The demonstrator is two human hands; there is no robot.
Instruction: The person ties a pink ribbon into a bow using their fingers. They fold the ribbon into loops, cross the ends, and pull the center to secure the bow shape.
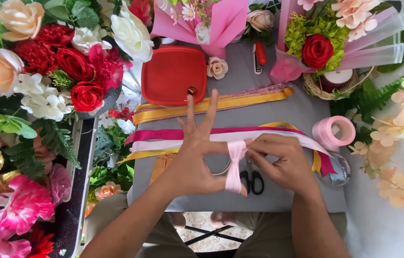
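My left hand (192, 160) has fingers spread, thumb pinning the pale pink ribbon (234, 165); my right hand (281, 160), at 3 o'clock, pinches its loop shut. If either grip slackens, I judge the half-formed bow may unfold toward the scissors (252, 180) on the desk (283, 114).

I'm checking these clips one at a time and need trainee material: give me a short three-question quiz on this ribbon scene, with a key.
1. True or false: the left hand and right hand both pinch the pale pink satin ribbon bow.
2. Which lies on the grey table just below the bow? A) black-handled scissors B) a hammer C) a glue gun
3. Fill in: the square red plastic lid lies ____ the long yellow satin ribbon strip, as seen in the picture.

Key: 1 true; 2 A; 3 above
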